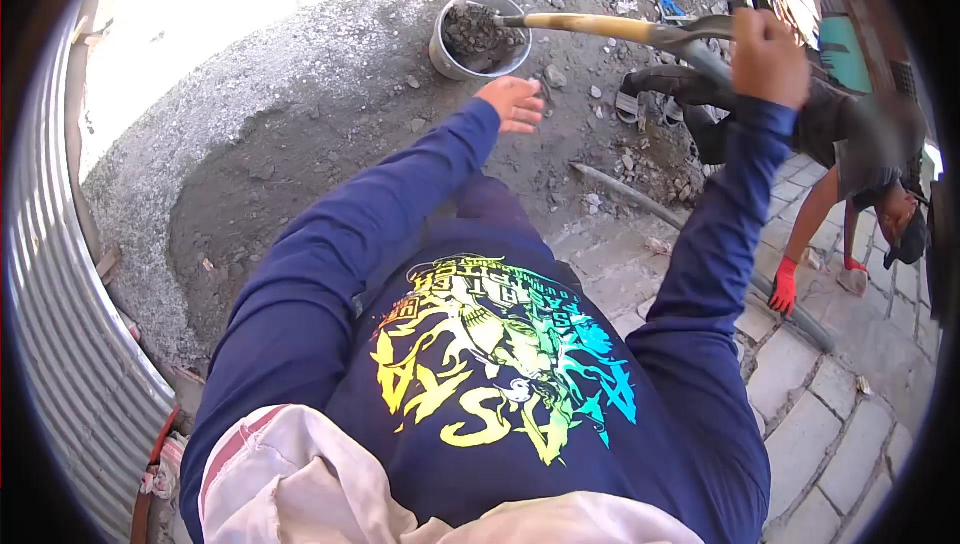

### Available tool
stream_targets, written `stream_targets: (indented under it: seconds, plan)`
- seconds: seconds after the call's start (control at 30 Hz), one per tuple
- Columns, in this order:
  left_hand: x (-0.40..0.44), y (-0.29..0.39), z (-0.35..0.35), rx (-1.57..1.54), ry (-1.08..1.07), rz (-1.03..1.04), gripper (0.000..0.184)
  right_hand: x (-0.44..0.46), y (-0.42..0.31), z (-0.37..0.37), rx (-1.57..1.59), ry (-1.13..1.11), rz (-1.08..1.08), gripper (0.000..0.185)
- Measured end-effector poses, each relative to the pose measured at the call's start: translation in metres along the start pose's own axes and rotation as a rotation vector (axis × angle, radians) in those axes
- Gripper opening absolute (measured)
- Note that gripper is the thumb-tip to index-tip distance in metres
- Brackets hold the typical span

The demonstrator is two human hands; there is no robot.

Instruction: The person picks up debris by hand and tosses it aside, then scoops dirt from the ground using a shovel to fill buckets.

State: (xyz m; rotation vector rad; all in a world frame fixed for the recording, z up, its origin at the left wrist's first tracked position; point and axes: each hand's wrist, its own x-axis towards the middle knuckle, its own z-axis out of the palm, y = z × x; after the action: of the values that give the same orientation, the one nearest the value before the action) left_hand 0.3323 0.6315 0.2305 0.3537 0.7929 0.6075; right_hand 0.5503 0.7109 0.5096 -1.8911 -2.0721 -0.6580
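Observation:
A shovel [590, 24] with a wooden shaft and a dark grip end reaches from the upper right to the bucket. My right hand [770, 59] is closed around its grip end, raised at the upper right. The bucket [437, 52] is pale and stands on the dirt, with dark wet mix [480, 36] inside. The shovel's lower end meets the bucket's right side; its blade cannot be made out. Just below the bucket, my left hand [513, 104] is open with fingers extended, holding nothing and apart from the shaft.
Dark mix [250, 214] spreads over the ground to the left, beside a corrugated metal sheet [80, 314]. At the right, a person [850, 134] in red gloves [783, 286] bends over paving blocks [800, 374]. A long grey pole [640, 199] lies between us. Rubble is scattered nearby.

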Motion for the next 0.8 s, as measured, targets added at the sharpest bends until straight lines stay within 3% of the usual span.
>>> stream_targets:
  seconds: [0.03, 0.1, 0.23, 0.3, 0.33, 0.37, 0.4, 0.47, 0.5, 0.53, 0.6, 0.67, 0.7, 0.73, 0.77, 0.8]
  plan:
    - [-0.034, -0.032, -0.064, 0.091, 0.085, -0.038, 0.05, -0.061, -0.091, 0.035, 0.04, -0.184, 0.059, 0.038]
    - [-0.131, -0.087, -0.19, 0.132, 0.407, -0.094, 0.045, -0.105, -0.157, -0.001, 0.259, -0.32, 0.099, 0.042]
    - [-0.366, -0.183, -0.386, 0.252, 1.16, 0.02, 0.031, -0.122, -0.18, -0.017, 0.304, -0.394, -0.022, 0.038]
    - [-0.482, -0.262, -0.489, 0.27, 1.44, 0.082, 0.028, -0.108, -0.153, -0.01, 0.317, -0.581, -0.08, 0.046]
    - [-0.53, -0.258, -0.465, -0.01, 1.618, -0.095, 0.026, -0.102, -0.129, 0.004, 0.372, -0.584, -0.045, 0.053]
    - [-0.568, -0.277, -0.446, -0.404, 1.7, 0.135, 0.028, -0.092, -0.112, -0.009, 0.323, -0.594, 0.049, 0.056]
    - [-0.598, -0.304, -0.45, -0.576, 1.732, 0.248, 0.031, -0.088, -0.087, -0.018, 0.277, -0.341, 0.03, 0.055]
    - [-0.634, -0.344, -0.44, -0.717, 1.692, 0.253, 0.033, -0.072, -0.044, -0.071, 0.302, -0.159, 0.183, 0.055]
    - [-0.636, -0.353, -0.426, -0.642, 1.68, 0.197, 0.033, -0.062, -0.021, -0.106, 0.289, -0.093, 0.208, 0.056]
    - [-0.641, -0.367, -0.405, -0.551, 1.667, 0.117, 0.033, -0.056, -0.003, -0.148, 0.402, -0.143, 0.286, 0.051]
    - [-0.614, -0.42, -0.41, -0.36, 1.583, -0.144, 0.033, -0.051, 0.015, -0.226, 0.408, -0.065, 0.187, 0.04]
    - [-0.571, -0.444, -0.406, -0.026, 1.359, -0.323, 0.031, -0.061, 0.013, -0.288, 0.33, 0.046, -0.025, 0.035]
    - [-0.536, -0.449, -0.408, 0.234, 1.202, -0.297, 0.031, -0.064, 0.01, -0.305, 0.301, 0.08, -0.101, 0.036]
    - [-0.503, -0.448, -0.413, 0.488, 1.065, -0.215, 0.033, -0.072, -0.013, -0.318, 0.495, 0.016, 0.181, 0.035]
    - [-0.468, -0.444, -0.42, 0.664, 0.967, -0.108, 0.035, -0.075, -0.006, -0.314, 0.451, -0.005, 0.119, 0.036]
    - [-0.454, -0.401, -0.397, 0.59, 0.918, -0.123, 0.033, -0.078, 0.002, -0.31, 0.408, -0.02, 0.056, 0.038]
